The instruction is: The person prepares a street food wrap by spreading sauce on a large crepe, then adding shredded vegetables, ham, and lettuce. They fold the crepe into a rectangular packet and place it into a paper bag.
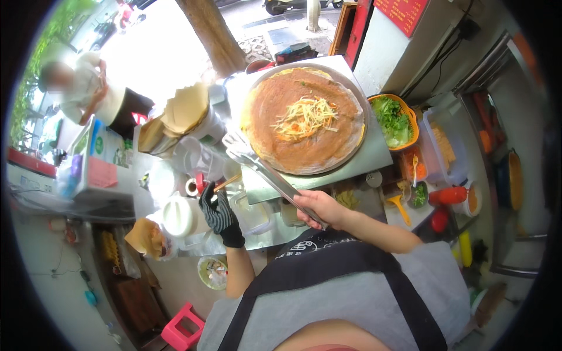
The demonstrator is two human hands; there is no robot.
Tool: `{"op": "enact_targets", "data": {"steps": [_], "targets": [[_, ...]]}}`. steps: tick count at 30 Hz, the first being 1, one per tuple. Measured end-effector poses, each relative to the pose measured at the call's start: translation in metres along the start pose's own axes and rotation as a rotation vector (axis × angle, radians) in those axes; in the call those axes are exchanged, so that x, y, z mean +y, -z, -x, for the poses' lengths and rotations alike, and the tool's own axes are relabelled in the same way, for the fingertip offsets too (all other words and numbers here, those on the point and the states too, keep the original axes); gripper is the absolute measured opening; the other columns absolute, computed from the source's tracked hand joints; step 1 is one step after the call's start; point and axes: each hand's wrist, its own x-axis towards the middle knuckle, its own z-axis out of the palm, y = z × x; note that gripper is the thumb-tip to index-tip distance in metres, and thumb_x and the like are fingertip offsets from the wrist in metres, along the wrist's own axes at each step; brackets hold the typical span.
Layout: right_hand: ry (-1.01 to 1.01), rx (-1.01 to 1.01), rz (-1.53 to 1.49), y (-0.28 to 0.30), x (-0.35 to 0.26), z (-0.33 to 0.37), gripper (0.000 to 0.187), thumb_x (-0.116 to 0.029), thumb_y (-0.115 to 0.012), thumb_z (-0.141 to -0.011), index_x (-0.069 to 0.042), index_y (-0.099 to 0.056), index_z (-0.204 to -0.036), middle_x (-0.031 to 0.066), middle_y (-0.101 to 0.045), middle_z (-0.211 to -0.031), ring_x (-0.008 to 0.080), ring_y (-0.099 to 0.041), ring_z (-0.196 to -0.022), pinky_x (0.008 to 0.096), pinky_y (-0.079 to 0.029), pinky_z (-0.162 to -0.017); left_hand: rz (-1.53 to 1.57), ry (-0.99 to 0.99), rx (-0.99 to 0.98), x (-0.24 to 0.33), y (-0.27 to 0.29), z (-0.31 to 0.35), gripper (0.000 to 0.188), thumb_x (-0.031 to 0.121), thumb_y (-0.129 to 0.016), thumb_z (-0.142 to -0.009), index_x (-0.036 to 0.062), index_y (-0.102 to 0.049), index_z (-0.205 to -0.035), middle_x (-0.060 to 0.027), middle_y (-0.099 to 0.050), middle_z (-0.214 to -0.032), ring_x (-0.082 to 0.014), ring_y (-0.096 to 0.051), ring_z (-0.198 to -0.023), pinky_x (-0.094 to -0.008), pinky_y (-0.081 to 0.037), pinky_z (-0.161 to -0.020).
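Note:
My right hand (322, 207) is closed around the handle end of long metal tongs (272, 180). Their pale, broad tips are beside the left edge of a large round crepe (260, 111) on a round griddle (361, 131). Brown sauce covers the crepe, and a heap of shredded vegetables (307, 119) lies at its middle. My left hand (221, 217), in a dark knitted glove, is left of the griddle with its fingers stretched out. A thin wooden stick (228, 182) is by the fingertips; whether they touch it I cannot tell.
An orange basket of lettuce (393, 123), a clear bin (453, 137) and a red bottle (448, 196) are to the right. Left are brown paper bags (186, 110) and a white lidded tub (178, 215). A person (88, 93) stands beyond the counter. A pink stool (182, 327) is below.

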Motion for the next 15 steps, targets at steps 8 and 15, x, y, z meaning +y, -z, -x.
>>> {"op": "enact_targets", "data": {"steps": [8,15], "targets": [[0.495,0.568,0.616,0.067,0.004,0.025,0.055,-0.036,-0.058,-0.088,-0.007,-0.044,-0.134,0.0019,-0.054,-0.057,0.0133,-0.055,-0.046,0.0293,-0.044,-0.043,-0.074,-0.083,-0.051,0.034,-0.010,0.027,0.031,0.008,-0.061,-0.086,0.0039,-0.058,-0.116,-0.0071,-0.054,-0.114,-0.0162,-0.054,-0.095,-0.0284,-0.043,-0.081],[0.487,0.891,1.498,0.123,-0.028,0.031,0.051,-0.034,-0.061,-0.083,-0.015,-0.051,-0.130,0.0128,-0.062,-0.067,0.0322,-0.062,-0.062,0.0427,-0.049,-0.056,0.068,-0.129,-0.149,0.059,-0.041,0.048,0.028,0.006,-0.058,-0.088,0.0034,-0.057,-0.116,-0.0091,-0.053,-0.119,-0.0177,-0.052,-0.106,-0.0294,-0.043,-0.088]]}}
